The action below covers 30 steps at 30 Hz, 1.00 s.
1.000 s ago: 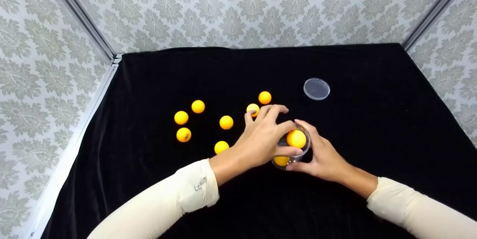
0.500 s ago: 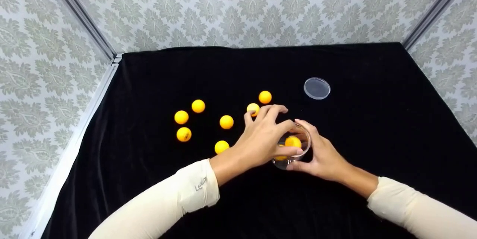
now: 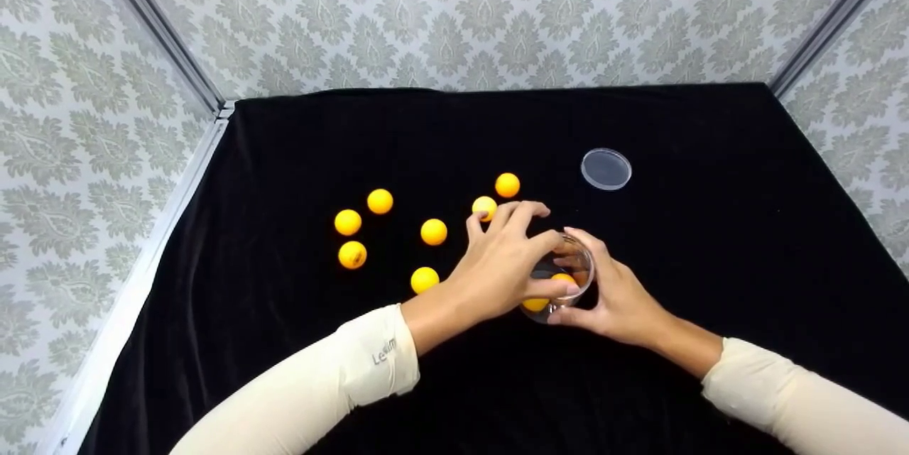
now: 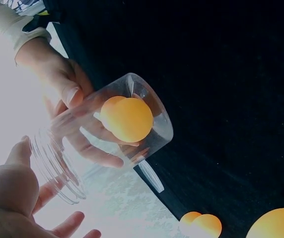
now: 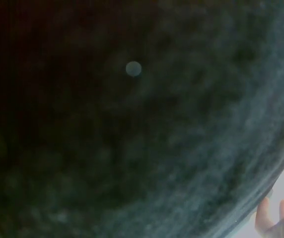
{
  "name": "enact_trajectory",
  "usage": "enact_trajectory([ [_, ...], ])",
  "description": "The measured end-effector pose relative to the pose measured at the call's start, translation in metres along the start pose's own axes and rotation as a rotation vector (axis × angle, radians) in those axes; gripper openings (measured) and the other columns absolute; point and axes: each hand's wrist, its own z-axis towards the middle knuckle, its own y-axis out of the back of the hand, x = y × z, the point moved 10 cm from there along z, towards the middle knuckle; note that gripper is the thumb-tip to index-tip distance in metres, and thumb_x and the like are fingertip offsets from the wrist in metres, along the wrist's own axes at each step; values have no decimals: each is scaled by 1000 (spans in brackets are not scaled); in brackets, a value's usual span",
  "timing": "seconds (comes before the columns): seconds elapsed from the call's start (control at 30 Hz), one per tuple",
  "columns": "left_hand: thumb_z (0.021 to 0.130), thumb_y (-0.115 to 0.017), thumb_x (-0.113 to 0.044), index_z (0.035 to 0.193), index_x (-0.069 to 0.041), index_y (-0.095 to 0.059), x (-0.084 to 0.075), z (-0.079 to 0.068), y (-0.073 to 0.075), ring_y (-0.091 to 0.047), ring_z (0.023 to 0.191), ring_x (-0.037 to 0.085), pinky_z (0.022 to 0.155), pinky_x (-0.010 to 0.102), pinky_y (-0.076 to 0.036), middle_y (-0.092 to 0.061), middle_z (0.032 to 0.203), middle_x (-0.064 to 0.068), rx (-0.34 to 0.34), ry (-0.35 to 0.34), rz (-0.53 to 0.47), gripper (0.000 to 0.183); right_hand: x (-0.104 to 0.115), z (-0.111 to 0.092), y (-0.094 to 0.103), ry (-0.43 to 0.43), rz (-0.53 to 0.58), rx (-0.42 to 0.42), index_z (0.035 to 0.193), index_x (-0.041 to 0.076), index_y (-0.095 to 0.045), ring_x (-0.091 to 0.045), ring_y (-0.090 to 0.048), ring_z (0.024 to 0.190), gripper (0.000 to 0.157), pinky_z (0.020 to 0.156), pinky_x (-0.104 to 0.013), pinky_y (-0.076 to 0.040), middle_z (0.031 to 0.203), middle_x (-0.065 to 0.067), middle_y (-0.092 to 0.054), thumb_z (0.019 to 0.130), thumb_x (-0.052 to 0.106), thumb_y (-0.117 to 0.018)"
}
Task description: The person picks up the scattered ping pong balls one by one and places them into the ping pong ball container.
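A clear plastic jar point(image 4: 158, 111) is held tilted, with two orange table tennis balls point(image 4: 132, 120) near its base in the left wrist view. My right hand point(image 3: 621, 302) grips the jar's side, fingers and thumb around it. My left hand point(image 3: 497, 267) is at the jar's mouth with thumb and forefinger spread at the rim and nothing pinched between them. Its other fingers stretch away from the jar, close to a loose table tennis ball point(image 3: 484, 207). In the head view, the left thumb partly hides the balls inside.
Several more orange balls point(image 3: 434, 231) lie on the black cloth point(image 3: 426, 143) left of the jar. A clear round lid point(image 3: 606, 169) lies behind the hands, to the right. Patterned walls point(image 3: 447, 15) enclose the back and sides. The right wrist view is mostly dark blur.
An orange ball at the jar's mouth has dropped down inside, next to the other one. Both hands have kept their places.
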Motion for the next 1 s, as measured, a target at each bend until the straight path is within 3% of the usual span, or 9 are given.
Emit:
enact_trajectory([
  [0.33,85,-65,-69,122,-32,-69,1,-5,5,-41,140,27,105,66,-32,-48,148,3,-27,-9,-2,52,1,0,-1,3,0,-2,160,14,-22,-26,-66,124,114,100,-35,-54,144,-10,-59,73,40,-92],
  [0.53,86,-63,-70,120,-29,-69,6,-15,20,-44,136,26,105,63,-33,-50,146,3,-107,-34,31,53,4,0,0,64,7,-41,159,15,-24,-27,-67,123,112,98,-37,-56,141,-11,-62,72,35,-93],
  [0.73,86,-68,-66,115,-25,-69,23,-26,40,-46,133,26,103,62,-35,-54,141,4,-194,-29,59,50,5,0,0,75,28,-48,158,10,-26,-29,-67,121,113,93,-37,-57,139,-11,-63,71,32,-94],
  [1.0,84,-70,-66,113,-25,-69,55,-44,43,-46,133,26,104,63,-33,-53,141,3,-186,46,68,50,5,1,2,69,26,-51,157,6,-27,-29,-67,120,113,94,-38,-57,139,-10,-63,70,33,-94],
])
